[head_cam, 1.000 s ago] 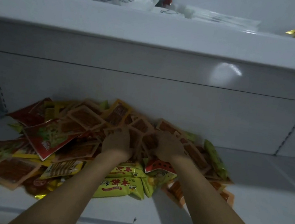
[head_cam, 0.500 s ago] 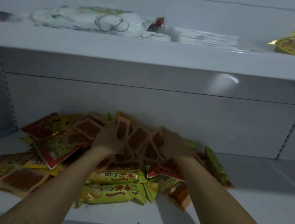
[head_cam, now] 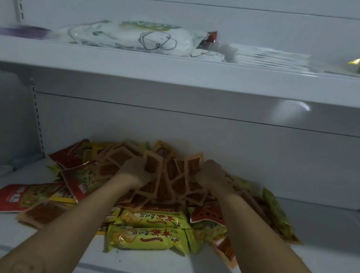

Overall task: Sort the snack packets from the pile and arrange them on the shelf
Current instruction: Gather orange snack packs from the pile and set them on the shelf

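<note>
As my L hand [head_cam: 135, 170] & R hand [head_cam: 213, 176] clutch them: brown packets [head_cam: 170, 180], fanned btwn both, long axes upright; rest of pile [head_cam: 148, 237] just below, on lower shelf [head_cam: 321, 267], both hands equally near.

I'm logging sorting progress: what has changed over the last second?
The left hand and right hand curled round the brown packets and raised them from flat on the pile into an upright fan. The green packets in front and the red packet at left lie as before on the shelf.
</note>
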Available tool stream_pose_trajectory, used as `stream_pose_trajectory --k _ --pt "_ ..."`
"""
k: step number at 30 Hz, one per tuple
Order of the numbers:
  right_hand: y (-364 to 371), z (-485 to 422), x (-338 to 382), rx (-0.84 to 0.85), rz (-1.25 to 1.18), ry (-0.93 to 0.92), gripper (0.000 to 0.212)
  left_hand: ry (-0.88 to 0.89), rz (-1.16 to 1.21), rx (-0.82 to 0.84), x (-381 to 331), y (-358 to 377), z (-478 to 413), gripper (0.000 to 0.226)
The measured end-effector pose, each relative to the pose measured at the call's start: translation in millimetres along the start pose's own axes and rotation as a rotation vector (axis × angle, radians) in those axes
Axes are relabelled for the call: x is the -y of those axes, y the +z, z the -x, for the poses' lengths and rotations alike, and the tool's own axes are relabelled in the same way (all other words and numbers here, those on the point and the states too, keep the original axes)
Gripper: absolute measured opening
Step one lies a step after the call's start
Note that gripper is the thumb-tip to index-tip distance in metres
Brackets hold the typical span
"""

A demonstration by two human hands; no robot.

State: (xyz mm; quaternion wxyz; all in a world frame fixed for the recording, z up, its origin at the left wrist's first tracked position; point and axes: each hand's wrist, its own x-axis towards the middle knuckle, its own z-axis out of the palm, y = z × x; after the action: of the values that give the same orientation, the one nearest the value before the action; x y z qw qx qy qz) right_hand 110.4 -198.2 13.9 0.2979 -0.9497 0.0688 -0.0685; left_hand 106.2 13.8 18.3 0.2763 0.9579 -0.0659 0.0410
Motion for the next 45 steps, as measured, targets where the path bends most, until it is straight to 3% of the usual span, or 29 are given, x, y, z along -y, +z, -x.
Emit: stream_pose_trajectory --k 2,4,8,9,12,14,17,20,23,26,29,34,40,45 --pt "11.0 -1.5 -1.0 -0.011 0.062 -0.006 0.009 -0.001 -0.034 0.016 -3.2 5.3 -0.4 0.044" --pt "19.6 -5.2 -0.7 -0.028 0.112 -0.006 0.015 -0.017 -0.052 0.04 -7.2 12.7 -1.0 0.04" --pt "28.7 -7.9 0.9 -0.053 0.169 0.021 0.06 -0.039 -0.075 0.054 -11.3 26.2 -4.4 0.031" --pt "31.4 -7.6 0.7 -0.031 0.176 0.028 0.062 -0.044 -0.075 0.047 -11.8 27.3 -4.8 0.031" --pt "39.8 -4.3 -2.9 0.039 0.202 0.001 0.03 -0.054 -0.031 0.043 -11.3 31.7 -7.5 0.031" --pt "40.7 -2.5 -6.5 0.06 0.192 0.0 0.025 -0.046 0.009 0.04 -11.2 36.1 -7.5 0.033" --pt "32.9 4.1 -5.3 0.051 0.218 -0.012 0.029 -0.023 0.085 0.015 -9.7 43.4 -9.3 0.034" --pt "34.8 1.7 -9.1 0.004 0.27 -0.052 0.058 0.0 0.145 -0.011 -9.4 45.0 -10.6 0.024" --pt "37.4 -4.0 -13.0 -0.014 0.263 -0.038 0.066 0.03 0.221 -0.042 -9.0 44.9 -11.2 0.019" --pt "33.3 -3.1 -9.7 -0.042 0.292 -0.091 0.045 0.071 0.266 -0.047 -9.0 47.1 -12.1 0.029" --pt "30.0 -2.9 -6.9 -0.104 0.164 -0.058 0.027 0.085 0.286 -0.028 -11.9 48.7 -11.1 0.034" --pt "26.0 1.7 -7.7 -0.119 -0.105 0.022 0.021 0.127 0.313 -0.058 -12.7 47.1 -11.4 0.032" --pt "13.3 8.9 -1.3 -0.161 -0.188 -0.006 0.017 0.156 0.338 -0.074 -7.8 31.2 -11.6 0.052" --pt "-12.4 12.8 5.5 -0.166 -0.232 -0.071 0.02 0.135 0.389 -0.134 2.8 20.8 -9.2 0.049"
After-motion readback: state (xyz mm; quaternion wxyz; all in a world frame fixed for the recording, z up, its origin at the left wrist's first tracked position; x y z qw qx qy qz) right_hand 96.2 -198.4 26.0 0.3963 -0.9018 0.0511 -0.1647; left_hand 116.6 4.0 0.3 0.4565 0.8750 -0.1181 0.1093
